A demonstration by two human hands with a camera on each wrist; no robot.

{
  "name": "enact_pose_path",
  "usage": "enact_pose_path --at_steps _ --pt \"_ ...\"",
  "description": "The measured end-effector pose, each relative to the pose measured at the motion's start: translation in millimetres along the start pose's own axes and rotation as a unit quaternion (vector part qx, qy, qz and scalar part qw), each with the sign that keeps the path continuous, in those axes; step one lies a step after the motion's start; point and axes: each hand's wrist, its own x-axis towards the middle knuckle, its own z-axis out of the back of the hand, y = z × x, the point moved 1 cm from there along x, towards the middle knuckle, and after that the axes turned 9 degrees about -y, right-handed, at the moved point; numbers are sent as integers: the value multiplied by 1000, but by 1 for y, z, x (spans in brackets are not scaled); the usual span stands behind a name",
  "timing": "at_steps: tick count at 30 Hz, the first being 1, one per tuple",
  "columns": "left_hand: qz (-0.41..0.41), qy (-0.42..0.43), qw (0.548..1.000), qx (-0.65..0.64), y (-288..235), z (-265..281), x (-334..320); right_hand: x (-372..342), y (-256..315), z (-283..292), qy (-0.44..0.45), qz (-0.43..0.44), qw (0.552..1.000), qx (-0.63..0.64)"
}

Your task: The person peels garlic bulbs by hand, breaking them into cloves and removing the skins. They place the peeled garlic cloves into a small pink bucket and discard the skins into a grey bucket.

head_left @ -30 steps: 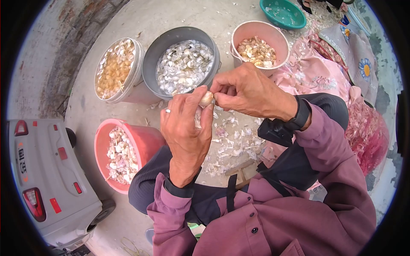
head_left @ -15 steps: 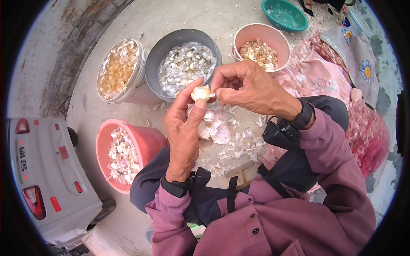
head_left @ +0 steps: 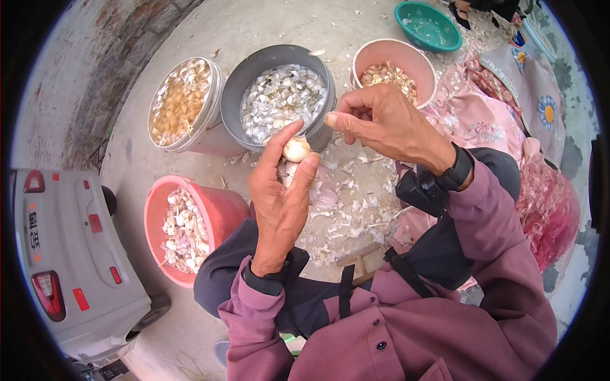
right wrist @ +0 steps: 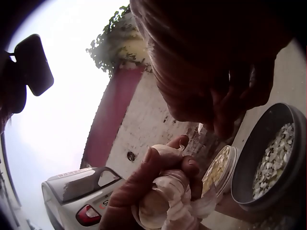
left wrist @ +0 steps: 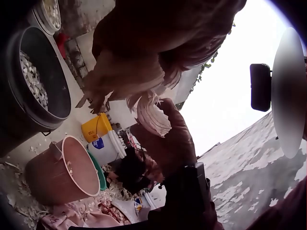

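Note:
In the head view my left hand (head_left: 279,193) pinches a pale garlic clove (head_left: 296,149) between thumb and forefinger. The rest of the garlic bulb (right wrist: 168,201), wrapped in loose papery skin, sits lower in the same hand, as the right wrist view shows. My right hand (head_left: 394,124) is held apart from the clove, fingers loosely bent and thumb pointing left. A small white piece (head_left: 317,53) overlaps the far rim of the grey bucket (head_left: 230,105), which holds peeled cloves in water.
A white bucket (head_left: 213,108) of cloves in yellowish liquid stands left of the grey one. The pink bucket (head_left: 427,70) holds tan cloves, the red bucket (head_left: 222,206) garlic bulbs. A green basin (head_left: 438,35) lies far right. Skins (head_left: 343,222) litter the floor; a vehicle (head_left: 82,254) stands left.
My right hand has drawn back right from the clove, its finger and thumb parting. The clove has turned in the left hand and shows a smoother pale surface.

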Motion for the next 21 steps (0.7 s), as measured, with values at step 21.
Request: enact_pose_path --at_steps 21 --pt "-269 -12 862 430 5 -11 -7 -13 7 -16 -1 191 980 -48"
